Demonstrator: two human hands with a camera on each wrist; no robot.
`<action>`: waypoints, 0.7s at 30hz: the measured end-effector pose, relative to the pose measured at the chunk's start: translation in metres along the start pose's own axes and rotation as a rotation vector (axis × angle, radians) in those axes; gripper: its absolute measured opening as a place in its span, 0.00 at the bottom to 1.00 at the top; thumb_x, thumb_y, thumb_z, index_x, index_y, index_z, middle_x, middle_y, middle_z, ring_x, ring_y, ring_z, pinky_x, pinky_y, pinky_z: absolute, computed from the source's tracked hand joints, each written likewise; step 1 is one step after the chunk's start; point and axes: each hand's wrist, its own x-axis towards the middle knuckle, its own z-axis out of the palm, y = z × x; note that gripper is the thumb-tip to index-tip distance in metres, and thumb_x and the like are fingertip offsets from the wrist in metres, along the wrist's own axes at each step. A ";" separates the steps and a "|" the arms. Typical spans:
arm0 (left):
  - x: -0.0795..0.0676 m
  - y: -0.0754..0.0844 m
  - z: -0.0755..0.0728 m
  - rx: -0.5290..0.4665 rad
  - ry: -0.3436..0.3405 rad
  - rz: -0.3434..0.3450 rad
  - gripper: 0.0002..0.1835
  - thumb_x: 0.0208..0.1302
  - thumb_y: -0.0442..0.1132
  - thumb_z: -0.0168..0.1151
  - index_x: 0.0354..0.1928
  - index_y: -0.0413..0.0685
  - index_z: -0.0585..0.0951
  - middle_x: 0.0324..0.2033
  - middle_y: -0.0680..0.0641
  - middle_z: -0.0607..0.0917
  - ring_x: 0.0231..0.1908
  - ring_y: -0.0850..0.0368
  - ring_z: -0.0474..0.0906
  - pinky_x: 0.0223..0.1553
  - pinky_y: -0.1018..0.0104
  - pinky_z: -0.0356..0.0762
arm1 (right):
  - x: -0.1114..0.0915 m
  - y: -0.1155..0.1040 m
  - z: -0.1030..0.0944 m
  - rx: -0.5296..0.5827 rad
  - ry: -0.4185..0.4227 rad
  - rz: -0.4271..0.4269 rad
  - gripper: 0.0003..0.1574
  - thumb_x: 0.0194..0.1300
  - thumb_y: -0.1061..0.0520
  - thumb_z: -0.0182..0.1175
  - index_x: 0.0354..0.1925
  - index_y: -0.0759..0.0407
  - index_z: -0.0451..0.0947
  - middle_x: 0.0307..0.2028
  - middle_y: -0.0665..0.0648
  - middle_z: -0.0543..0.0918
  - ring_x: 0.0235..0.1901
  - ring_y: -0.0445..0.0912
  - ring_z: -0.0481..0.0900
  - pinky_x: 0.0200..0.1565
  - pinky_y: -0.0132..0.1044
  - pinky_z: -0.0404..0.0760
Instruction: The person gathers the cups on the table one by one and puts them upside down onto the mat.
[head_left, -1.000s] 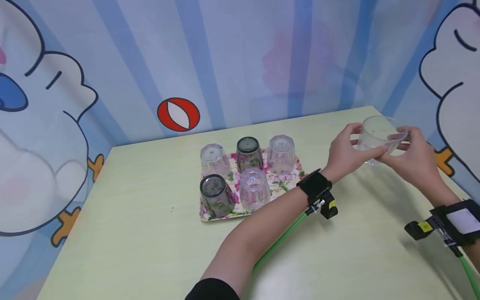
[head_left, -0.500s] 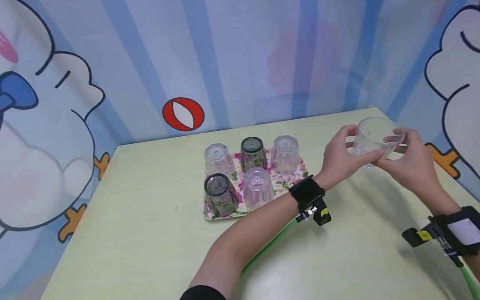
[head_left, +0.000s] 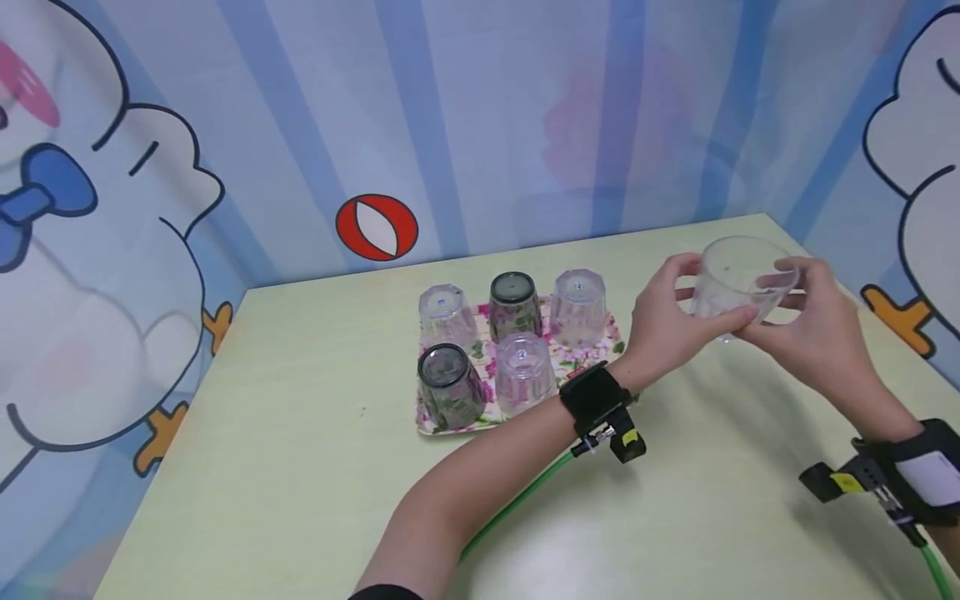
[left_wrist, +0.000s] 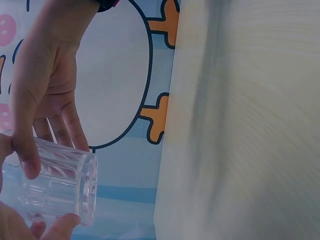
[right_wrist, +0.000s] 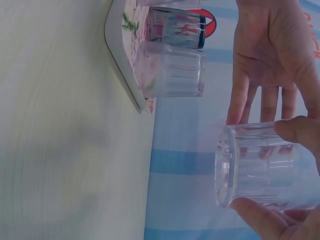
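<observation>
A clear drinking glass point(head_left: 738, 279) is held up above the right part of the table, mouth upward, between my two hands. My left hand point(head_left: 670, 321) grips its left side with thumb and fingers. From the right, my right hand point(head_left: 819, 329) curls round the glass, its thumb close to the left thumb. In the right wrist view the thick base of the glass point(right_wrist: 260, 165) shows, with fingertips at its edge. The left wrist view has the same glass point(left_wrist: 60, 180) well above the tabletop, with the right hand point(left_wrist: 50, 80) reaching onto it.
Left of the hands lies a floral tray point(head_left: 588, 357) bearing several upturned tumblers, among them a dark one point(head_left: 452, 387) and a clear one point(head_left: 525, 371). My left forearm passes in front of the tray. Behind the pale table point(head_left: 315, 358) hangs a cartoon-printed backdrop point(head_left: 487, 125).
Both hands and the glass have shifted slightly left, toward the tray, keeping the same hold. The head view has turned a little left. The tumblers stay in place on the tray.
</observation>
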 end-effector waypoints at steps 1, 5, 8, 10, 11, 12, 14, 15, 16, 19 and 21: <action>-0.002 0.000 -0.002 -0.003 0.002 -0.004 0.36 0.53 0.51 0.72 0.64 0.62 0.66 0.58 0.59 0.75 0.51 0.67 0.77 0.35 0.83 0.78 | -0.001 -0.001 0.001 0.002 -0.003 -0.001 0.55 0.55 0.48 0.70 0.69 0.66 0.51 0.58 0.72 0.72 0.55 0.70 0.70 0.27 0.07 0.61; -0.008 0.001 -0.009 -0.027 0.004 -0.012 0.37 0.53 0.51 0.72 0.64 0.62 0.66 0.58 0.59 0.74 0.51 0.67 0.77 0.35 0.81 0.79 | -0.004 -0.008 0.004 0.013 -0.012 -0.008 0.55 0.54 0.49 0.71 0.69 0.66 0.51 0.58 0.73 0.72 0.55 0.70 0.71 0.27 0.08 0.62; -0.014 0.001 -0.016 -0.053 0.000 -0.008 0.37 0.53 0.51 0.72 0.64 0.63 0.66 0.58 0.59 0.74 0.52 0.66 0.76 0.36 0.80 0.80 | -0.007 -0.013 0.006 0.018 -0.009 -0.027 0.55 0.53 0.50 0.72 0.68 0.66 0.52 0.57 0.73 0.73 0.54 0.70 0.71 0.28 0.07 0.61; -0.018 0.001 -0.021 -0.067 -0.004 -0.007 0.36 0.54 0.50 0.71 0.64 0.63 0.66 0.59 0.59 0.73 0.53 0.66 0.75 0.36 0.80 0.80 | -0.008 -0.017 0.007 0.021 -0.005 -0.045 0.55 0.52 0.50 0.72 0.68 0.66 0.53 0.57 0.72 0.74 0.54 0.70 0.71 0.29 0.07 0.61; -0.020 0.001 -0.023 -0.074 -0.008 -0.007 0.36 0.54 0.50 0.71 0.64 0.63 0.65 0.59 0.59 0.73 0.54 0.66 0.75 0.37 0.79 0.81 | -0.009 -0.019 0.008 0.025 -0.004 -0.055 0.55 0.51 0.51 0.72 0.67 0.66 0.53 0.56 0.72 0.74 0.54 0.70 0.72 0.29 0.06 0.61; -0.021 0.002 -0.026 -0.077 -0.009 -0.007 0.36 0.54 0.50 0.71 0.64 0.64 0.65 0.59 0.59 0.73 0.54 0.66 0.75 0.37 0.79 0.81 | -0.009 -0.021 0.008 0.027 -0.002 -0.065 0.55 0.51 0.52 0.73 0.67 0.66 0.54 0.56 0.72 0.75 0.53 0.70 0.72 0.30 0.06 0.60; -0.024 0.003 -0.031 -0.082 -0.010 -0.013 0.36 0.54 0.50 0.71 0.64 0.64 0.65 0.60 0.59 0.72 0.54 0.65 0.75 0.37 0.79 0.81 | -0.010 -0.025 0.009 0.030 -0.002 -0.079 0.54 0.51 0.52 0.73 0.67 0.66 0.54 0.56 0.72 0.75 0.53 0.69 0.73 0.30 0.05 0.60; -0.025 0.004 -0.033 -0.083 -0.011 -0.013 0.36 0.54 0.50 0.71 0.64 0.64 0.65 0.60 0.58 0.72 0.54 0.65 0.75 0.37 0.78 0.81 | -0.011 -0.026 0.010 0.029 -0.003 -0.083 0.54 0.50 0.52 0.73 0.67 0.66 0.54 0.56 0.72 0.75 0.52 0.69 0.73 0.31 0.05 0.60; -0.027 0.005 -0.035 -0.085 -0.011 -0.015 0.36 0.54 0.50 0.71 0.64 0.64 0.65 0.60 0.58 0.72 0.54 0.64 0.75 0.37 0.78 0.81 | -0.011 -0.028 0.011 0.030 -0.004 -0.087 0.54 0.50 0.52 0.73 0.66 0.66 0.54 0.56 0.72 0.75 0.52 0.69 0.73 0.31 0.05 0.60; -0.030 0.007 -0.040 -0.076 -0.002 -0.021 0.36 0.53 0.50 0.71 0.64 0.63 0.66 0.60 0.58 0.72 0.54 0.64 0.75 0.37 0.78 0.81 | -0.012 -0.032 0.012 0.022 -0.007 -0.093 0.54 0.50 0.52 0.73 0.66 0.66 0.55 0.55 0.71 0.76 0.52 0.69 0.74 0.31 0.06 0.60; -0.032 0.008 -0.043 -0.070 0.003 -0.028 0.37 0.53 0.50 0.72 0.64 0.63 0.66 0.60 0.58 0.72 0.54 0.63 0.75 0.37 0.78 0.81 | -0.013 -0.035 0.014 0.020 -0.009 -0.096 0.54 0.50 0.52 0.74 0.66 0.67 0.55 0.55 0.71 0.76 0.51 0.68 0.74 0.30 0.06 0.60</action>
